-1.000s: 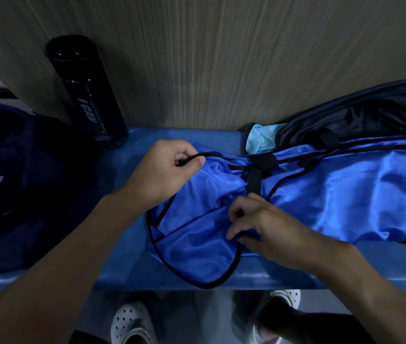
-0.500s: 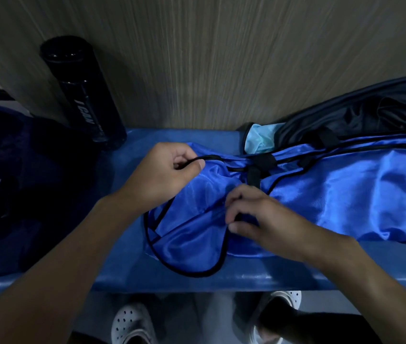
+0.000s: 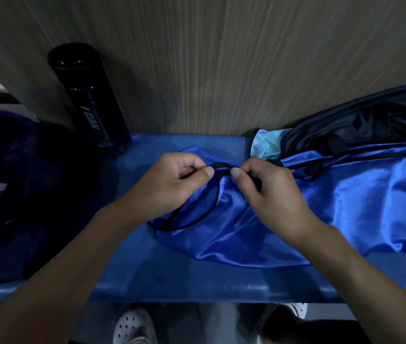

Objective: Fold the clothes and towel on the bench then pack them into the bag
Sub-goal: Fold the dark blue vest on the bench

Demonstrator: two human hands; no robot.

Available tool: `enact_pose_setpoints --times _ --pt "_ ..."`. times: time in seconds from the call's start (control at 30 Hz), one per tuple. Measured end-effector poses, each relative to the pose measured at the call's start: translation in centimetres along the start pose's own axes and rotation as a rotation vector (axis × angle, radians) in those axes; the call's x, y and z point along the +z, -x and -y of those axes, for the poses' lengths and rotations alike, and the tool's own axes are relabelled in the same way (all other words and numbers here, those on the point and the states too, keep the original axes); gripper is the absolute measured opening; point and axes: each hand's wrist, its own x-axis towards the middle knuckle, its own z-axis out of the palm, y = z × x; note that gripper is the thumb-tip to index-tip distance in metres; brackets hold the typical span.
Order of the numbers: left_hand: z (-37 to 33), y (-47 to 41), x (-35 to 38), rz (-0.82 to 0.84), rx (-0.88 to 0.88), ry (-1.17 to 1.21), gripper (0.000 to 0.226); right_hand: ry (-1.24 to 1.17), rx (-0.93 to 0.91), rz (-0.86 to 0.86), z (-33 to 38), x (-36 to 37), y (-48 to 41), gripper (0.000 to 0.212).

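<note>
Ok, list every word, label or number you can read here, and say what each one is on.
"I CAN": white letters running along the side of the black bottle, which stands at the back of the bench.
Smaller print beside it on the bottle: too blurred to read.
Blue garment, pinched by the left hand and right hand: no text visible.

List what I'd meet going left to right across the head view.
From the left: dark blue bundle → black bottle → left hand → right hand → black garment at the far right. The blue jersey, pinched by both hands, spans middle to right, so it is left out.
</note>
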Motion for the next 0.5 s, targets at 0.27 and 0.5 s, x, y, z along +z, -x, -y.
enact_pose_setpoints --times 0.27,0.5 --pt "0.26 -0.10 -0.19 0.009 -0.010 -0.022 0.020 -0.151 -0.048 0.064 0.14 -0.02 -0.37 0.026" --pt "-0.52 0.26 0.05 0.064 0.037 0.005 0.050 -0.174 0.077 0.003 0.61 0.42 -0.84 0.042"
